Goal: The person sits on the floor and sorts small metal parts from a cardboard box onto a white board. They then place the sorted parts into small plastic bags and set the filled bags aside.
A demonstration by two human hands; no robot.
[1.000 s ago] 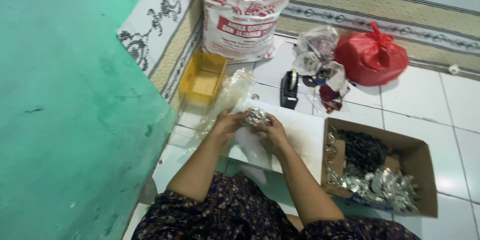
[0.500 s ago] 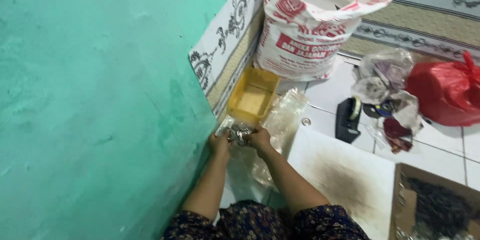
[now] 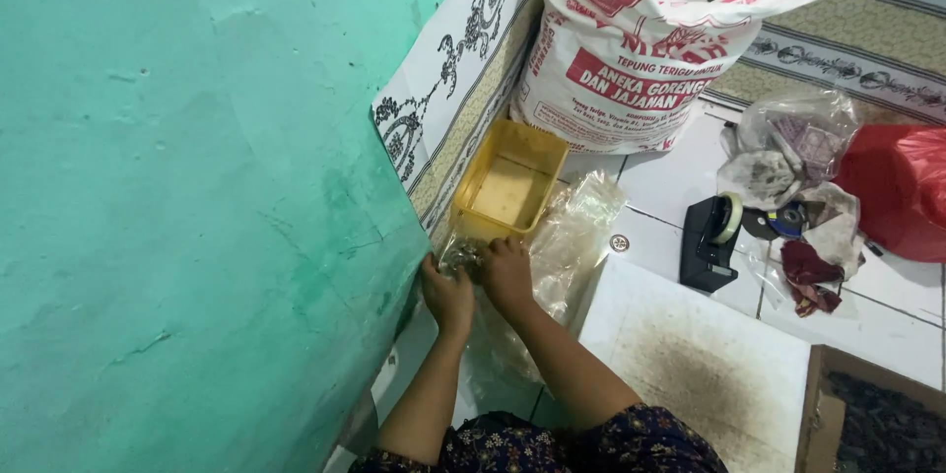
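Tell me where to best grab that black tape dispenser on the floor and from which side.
Probably take the black tape dispenser across its narrow upright body, coming from above, fingers on the two flat long sides. It stands upright on the white tile floor with the tape roll at its upper end, so avoid that end.

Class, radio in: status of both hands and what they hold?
Left hand, right hand both gripping small clear bag. Yellow tray just beyond. Nothing blocking.
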